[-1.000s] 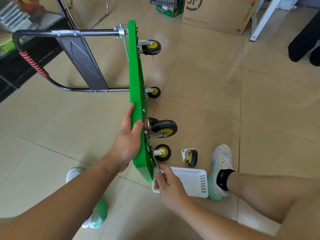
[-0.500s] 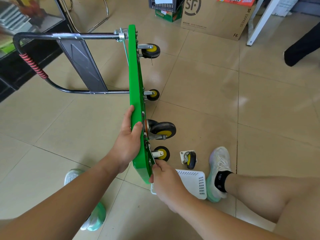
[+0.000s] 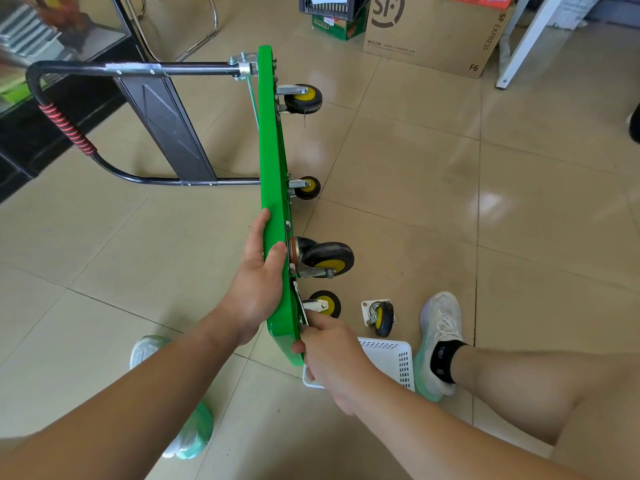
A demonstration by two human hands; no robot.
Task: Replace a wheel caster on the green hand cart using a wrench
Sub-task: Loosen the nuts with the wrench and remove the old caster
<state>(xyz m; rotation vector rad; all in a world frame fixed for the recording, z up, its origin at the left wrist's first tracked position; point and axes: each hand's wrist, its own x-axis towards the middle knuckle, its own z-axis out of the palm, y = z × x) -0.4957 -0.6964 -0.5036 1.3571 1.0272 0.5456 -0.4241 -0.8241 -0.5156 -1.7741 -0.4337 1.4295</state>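
Right hand (image 3: pixel 332 362) was moved up to the bottom caster (image 3: pixel 325 304), grip unclear; green cart (image 3: pixel 272 150) is gripped by left hand (image 3: pixel 258 282).

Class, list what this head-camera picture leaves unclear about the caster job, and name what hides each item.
Head view: whether the right hand holds a wrench at the green cart's near corner; its curled fingers cover the spot.
Head view: the white basket's contents; the right hand and forearm overlap it.
Head view: the caster bolts; the green cart is seen edge-on.
Head view: the cardboard box's top; the frame edge cuts it.
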